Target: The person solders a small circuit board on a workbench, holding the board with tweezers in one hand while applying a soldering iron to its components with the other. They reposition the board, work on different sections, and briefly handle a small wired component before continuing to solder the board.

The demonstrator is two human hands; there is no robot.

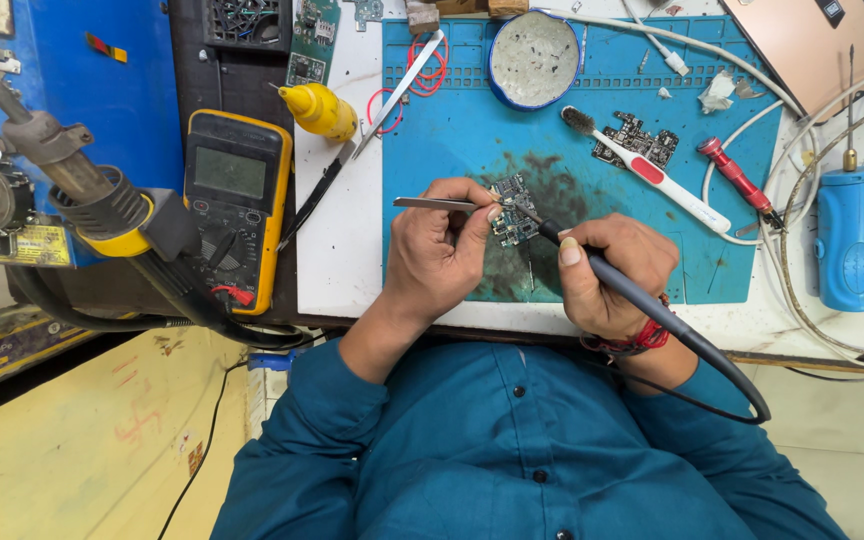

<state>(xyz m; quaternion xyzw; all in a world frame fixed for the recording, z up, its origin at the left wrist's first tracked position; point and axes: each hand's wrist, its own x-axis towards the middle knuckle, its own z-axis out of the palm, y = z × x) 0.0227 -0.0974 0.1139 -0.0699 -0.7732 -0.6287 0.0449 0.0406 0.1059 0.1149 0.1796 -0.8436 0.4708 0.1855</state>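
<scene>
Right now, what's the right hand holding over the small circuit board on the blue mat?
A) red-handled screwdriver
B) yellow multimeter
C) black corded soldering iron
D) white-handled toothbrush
C: the right hand grips the black corded soldering iron like a pen, its tip on the small circuit board on the blue mat; the left hand holds metal tweezers to the same board.

both forearms reach forward, left hand (439, 250) and right hand (607, 270) curled in pinching grips, close together.
</scene>
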